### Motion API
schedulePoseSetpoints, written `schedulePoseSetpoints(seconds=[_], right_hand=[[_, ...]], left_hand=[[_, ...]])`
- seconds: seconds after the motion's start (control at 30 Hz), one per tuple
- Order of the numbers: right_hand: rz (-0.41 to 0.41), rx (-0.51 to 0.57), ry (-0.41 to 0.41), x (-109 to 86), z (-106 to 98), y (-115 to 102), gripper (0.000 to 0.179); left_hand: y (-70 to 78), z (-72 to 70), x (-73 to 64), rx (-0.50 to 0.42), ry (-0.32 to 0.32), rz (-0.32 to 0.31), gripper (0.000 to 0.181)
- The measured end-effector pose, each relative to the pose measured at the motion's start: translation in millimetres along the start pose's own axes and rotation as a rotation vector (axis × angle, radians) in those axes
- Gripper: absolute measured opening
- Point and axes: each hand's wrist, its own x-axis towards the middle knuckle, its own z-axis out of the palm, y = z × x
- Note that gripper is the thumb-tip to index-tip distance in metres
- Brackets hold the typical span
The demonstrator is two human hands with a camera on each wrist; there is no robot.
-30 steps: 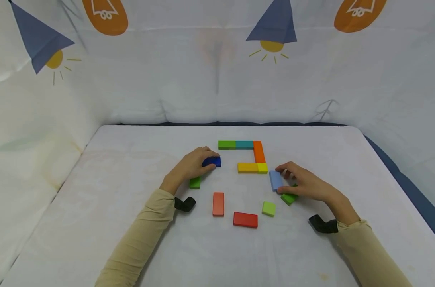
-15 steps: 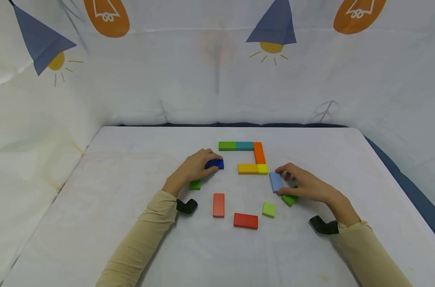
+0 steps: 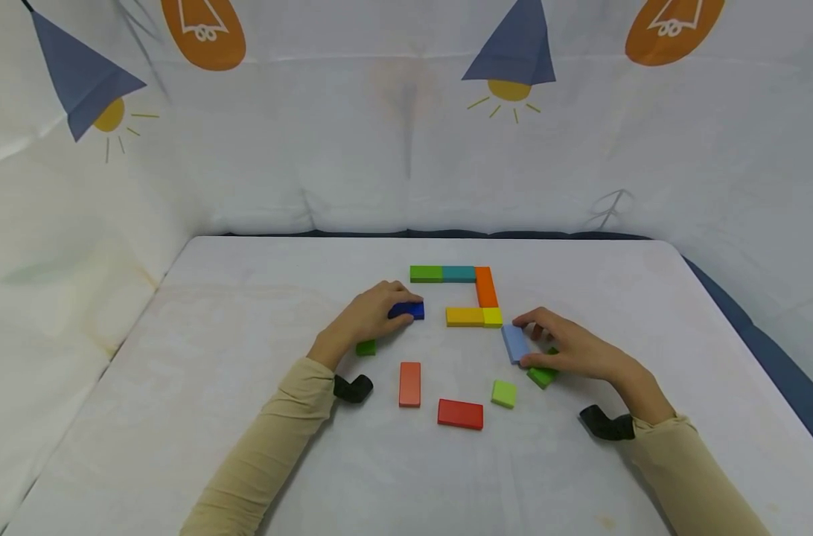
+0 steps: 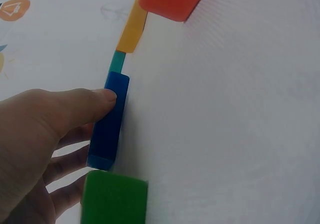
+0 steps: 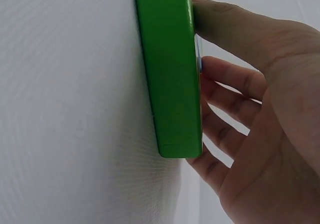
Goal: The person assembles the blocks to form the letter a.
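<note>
My left hand (image 3: 369, 313) pinches a dark blue block (image 3: 409, 310) between thumb and fingers, to the left of the yellow-orange block (image 3: 464, 317). In the left wrist view the thumb presses the near long side of the blue block (image 4: 108, 126), and a green block (image 4: 115, 199) stands closer to the camera. My right hand (image 3: 577, 344) holds a light blue block (image 3: 515, 344) by its two ends, just below the small yellow block (image 3: 492, 318). A green block (image 3: 543, 377) lies partly under that hand and covers most of the light blue one in the right wrist view.
Green (image 3: 426, 274), teal (image 3: 458, 274) and orange (image 3: 486, 287) blocks join the yellow ones in a bent row. Nearer me lie a salmon block (image 3: 409, 385), a red block (image 3: 460, 414) and a lime block (image 3: 503, 394). A green block (image 3: 365, 348) sits beside the left wrist.
My left hand has slid the dark blue block to the right, toward the yellow-orange block. The light blue block has turned slightly in my right hand, which stays nearly in place.
</note>
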Motion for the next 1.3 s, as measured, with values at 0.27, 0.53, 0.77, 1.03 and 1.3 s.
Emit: schedulePoseSetpoints(seconds=[0.27, 0.53, 0.77, 1.03, 1.3], right_hand=[[-0.019, 0.002, 0.001, -0.9, -0.1, -0.8, 0.061], [-0.044, 0.001, 0.015, -0.3, 1.4, 0.6, 0.062], [-0.033, 0.006, 0.015, -0.3, 2.6, 1.7, 0.062], [-0.021, -0.005, 0.013, -0.6, 3.3, -0.1, 0.061], [-0.015, -0.006, 0.012, -0.3, 3.1, -3.3, 0.061]], left_hand=[[3.5, -0.4, 0.0, -0.004, -0.006, 0.018, 0.039], [2.9, 1.6, 1.4, -0.003, -0.02, 0.064, 0.039], [4.2, 4.2, 1.0, -0.002, -0.023, 0.078, 0.039], [7.5, 5.0, 1.3, 0.003, -0.028, 0.062, 0.04], [8.3, 5.0, 1.7, -0.012, -0.003, 0.07, 0.038]])
